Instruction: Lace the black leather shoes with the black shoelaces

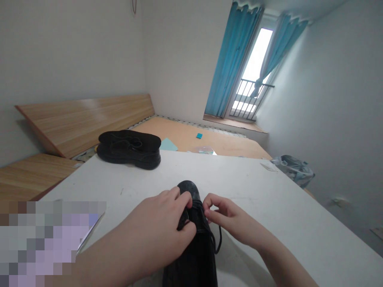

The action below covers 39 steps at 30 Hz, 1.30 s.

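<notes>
A black lace-up shoe (199, 261) rests on the white table right in front of me, toe pointing away. My left hand (161, 221) lies over its left side, fingers curled round the upper and the thumb near the lacing. On the other side, my right hand (231, 219) pinches at the edge of the lacing, thumb and index finger together on the black shoelace (220, 239). A loop of that lace hangs down the shoe's right side. The matching black shoe (128, 150) sits at the table's far left corner, its lace tied on top.
Beyond the white table (239, 175) spreads a tan surface (176, 127) with a small blue square (199, 136) and a pale green sheet (168, 144). A bagged bin (295, 169) stands off the right edge. Wooden boards (89, 123) lean at left. A blurred-out patch covers the lower left.
</notes>
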Available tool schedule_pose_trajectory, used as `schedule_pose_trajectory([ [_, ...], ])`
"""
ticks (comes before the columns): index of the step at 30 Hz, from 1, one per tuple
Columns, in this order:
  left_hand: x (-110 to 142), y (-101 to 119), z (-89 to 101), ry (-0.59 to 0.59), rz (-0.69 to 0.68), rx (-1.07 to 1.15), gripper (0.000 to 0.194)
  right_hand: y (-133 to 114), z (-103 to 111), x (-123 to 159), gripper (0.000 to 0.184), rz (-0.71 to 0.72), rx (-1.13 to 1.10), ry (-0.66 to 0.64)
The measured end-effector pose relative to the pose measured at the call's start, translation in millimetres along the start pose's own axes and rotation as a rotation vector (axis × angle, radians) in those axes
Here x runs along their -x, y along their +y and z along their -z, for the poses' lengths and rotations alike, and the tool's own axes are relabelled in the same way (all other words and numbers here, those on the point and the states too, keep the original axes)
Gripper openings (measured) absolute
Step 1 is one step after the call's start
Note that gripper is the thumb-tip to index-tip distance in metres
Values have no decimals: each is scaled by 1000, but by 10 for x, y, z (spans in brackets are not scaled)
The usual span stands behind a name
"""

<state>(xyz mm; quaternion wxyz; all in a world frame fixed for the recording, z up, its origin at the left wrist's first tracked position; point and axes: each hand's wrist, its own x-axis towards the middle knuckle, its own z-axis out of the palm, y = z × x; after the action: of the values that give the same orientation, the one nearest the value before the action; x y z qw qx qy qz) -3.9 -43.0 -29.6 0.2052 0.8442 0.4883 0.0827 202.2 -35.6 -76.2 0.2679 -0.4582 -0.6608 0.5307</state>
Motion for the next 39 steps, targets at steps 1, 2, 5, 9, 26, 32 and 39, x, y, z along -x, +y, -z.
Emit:
schedule_pose_trajectory([
  [1, 5, 1, -9, 6, -1, 2, 29, -2, 5, -5, 26, 1, -4, 5],
  [2, 7, 0, -16, 12, 0, 0, 29, -3, 6, -11, 26, 5, -6, 22],
  [5, 3, -11, -22, 23, -2, -22, 31, 0, -18, -20, 23, 0, -82, 89],
  [9, -14, -26, -25, 18, -63, -17, 24, 4, -66, -1, 20, -9, -224, 104],
  [26, -17, 59, 194, 133, -100, 839, 16, -80, -9, 56, 25, 39, -550, -26],
  [32, -17, 42, 192, 276, -155, 465, 20, -131, 54, 101, 34, 9, -530, 92],
  [39, 6, 22, 277, 427, -113, 77, 21, -64, 267, 81, 26, 74, 688, 574],
])
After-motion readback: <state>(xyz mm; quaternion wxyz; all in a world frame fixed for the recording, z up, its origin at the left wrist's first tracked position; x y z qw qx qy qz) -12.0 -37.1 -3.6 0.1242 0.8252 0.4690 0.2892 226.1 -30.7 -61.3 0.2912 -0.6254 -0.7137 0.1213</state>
